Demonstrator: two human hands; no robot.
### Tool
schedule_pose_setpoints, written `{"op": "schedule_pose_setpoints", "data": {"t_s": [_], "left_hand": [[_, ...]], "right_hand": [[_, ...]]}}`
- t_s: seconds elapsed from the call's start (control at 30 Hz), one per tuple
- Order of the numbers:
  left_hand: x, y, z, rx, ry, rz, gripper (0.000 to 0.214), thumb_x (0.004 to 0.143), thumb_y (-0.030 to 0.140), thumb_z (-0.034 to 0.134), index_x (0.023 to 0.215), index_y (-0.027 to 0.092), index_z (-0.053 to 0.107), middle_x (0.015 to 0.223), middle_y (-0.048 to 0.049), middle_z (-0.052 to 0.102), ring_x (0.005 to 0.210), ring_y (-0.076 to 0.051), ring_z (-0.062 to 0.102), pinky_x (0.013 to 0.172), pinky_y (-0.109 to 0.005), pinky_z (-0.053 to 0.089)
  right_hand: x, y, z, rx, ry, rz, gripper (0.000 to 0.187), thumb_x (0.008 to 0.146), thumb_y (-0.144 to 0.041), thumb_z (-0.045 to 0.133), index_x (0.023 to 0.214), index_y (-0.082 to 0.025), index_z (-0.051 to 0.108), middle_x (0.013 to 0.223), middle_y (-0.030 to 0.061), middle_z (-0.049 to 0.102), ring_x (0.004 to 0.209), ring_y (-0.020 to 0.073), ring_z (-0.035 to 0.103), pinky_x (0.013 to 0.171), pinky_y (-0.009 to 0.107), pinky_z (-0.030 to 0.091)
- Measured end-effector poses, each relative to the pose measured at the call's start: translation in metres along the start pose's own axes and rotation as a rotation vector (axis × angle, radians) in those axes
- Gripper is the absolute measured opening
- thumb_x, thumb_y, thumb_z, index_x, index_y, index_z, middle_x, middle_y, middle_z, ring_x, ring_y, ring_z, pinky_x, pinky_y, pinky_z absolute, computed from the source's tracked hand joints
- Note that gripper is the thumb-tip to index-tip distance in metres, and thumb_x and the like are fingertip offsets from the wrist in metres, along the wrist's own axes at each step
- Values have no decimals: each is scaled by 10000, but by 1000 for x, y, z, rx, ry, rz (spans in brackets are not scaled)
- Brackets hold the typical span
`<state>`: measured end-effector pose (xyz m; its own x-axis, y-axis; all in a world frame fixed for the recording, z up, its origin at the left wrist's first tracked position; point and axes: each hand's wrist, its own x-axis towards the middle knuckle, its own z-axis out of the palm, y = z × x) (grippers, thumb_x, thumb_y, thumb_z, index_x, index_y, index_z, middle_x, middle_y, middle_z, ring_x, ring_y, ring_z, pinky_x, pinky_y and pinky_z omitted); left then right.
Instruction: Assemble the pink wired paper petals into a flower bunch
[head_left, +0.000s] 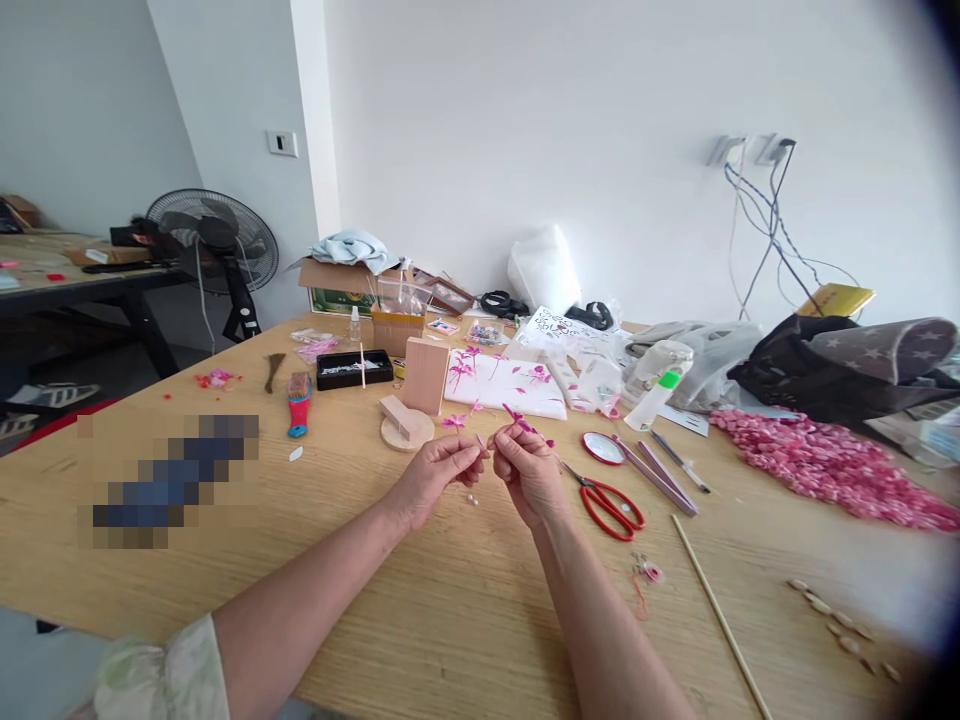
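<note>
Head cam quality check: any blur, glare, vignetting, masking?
Head view: soft even light, faint shadows, no glare on the table; left hand, right hand and the flower sprig they pinch are sharp; petal pile softens toward the dark vignetted right edge; a pixelated block masks the table's left.

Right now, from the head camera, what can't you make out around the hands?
Head view: what the left hand pinches is too small and hidden by its fingers.
Head view: the stem of the pink flower sprig is covered by the grip of the right hand.
Head view: the pixelated patch hides part of the table at left.
Head view: the pale bits at far right are blurred, beside the dark lens edge.
</note>
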<state>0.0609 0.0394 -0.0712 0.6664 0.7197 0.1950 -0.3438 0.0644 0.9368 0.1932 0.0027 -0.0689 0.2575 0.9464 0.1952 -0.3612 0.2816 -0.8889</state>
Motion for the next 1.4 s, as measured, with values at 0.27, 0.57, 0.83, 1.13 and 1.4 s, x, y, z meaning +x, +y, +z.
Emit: {"op": "schedule_pose_setpoints", "data": {"t_s": [0.27, 0.57, 0.83, 1.13, 1.4], "left_hand": [[1, 0, -3, 195, 3, 14, 185, 751, 277, 534, 658, 127, 589, 615, 1, 514, 603, -96, 434, 594, -220, 334], [1, 0, -3, 201, -22, -18, 230, 764, 318, 522, 705, 116, 618, 650, -11, 542, 629, -99, 452, 607, -220, 343], [0, -1, -3, 236, -47, 0, 243, 763, 335, 526, 719, 119, 628, 643, -8, 543, 633, -101, 458, 614, -219, 352], [0, 0, -6, 224, -52, -4, 235, 765, 324, 523, 713, 116, 620, 652, -16, 555, 635, -103, 462, 609, -217, 356], [3, -3, -7, 289, -54, 40, 220, 755, 309, 527, 664, 121, 592, 612, -4, 516, 606, -101, 431, 593, -223, 342]], "right_hand": [[-1, -2, -1, -50, -22, 33, 154, 672, -271, 661, 630, -165, 558, 592, -30, 545, 403, 28, 321, 396, 200, 177], [-1, -3, -5, 9, -64, 115, 169, 655, -270, 680, 624, -167, 549, 581, -36, 543, 402, 24, 321, 395, 193, 157], [-1, -2, -5, -15, -72, 130, 186, 653, -277, 678, 612, -159, 541, 549, -41, 525, 393, 22, 306, 399, 203, 131], [-1, -3, -5, -35, -71, 148, 185, 650, -282, 677, 623, -161, 539, 524, -49, 500, 388, 23, 304, 403, 206, 123], [-1, -2, -5, -86, -66, 120, 183, 651, -278, 670, 619, -159, 535, 503, -59, 463, 388, 24, 307, 404, 206, 134]]}}
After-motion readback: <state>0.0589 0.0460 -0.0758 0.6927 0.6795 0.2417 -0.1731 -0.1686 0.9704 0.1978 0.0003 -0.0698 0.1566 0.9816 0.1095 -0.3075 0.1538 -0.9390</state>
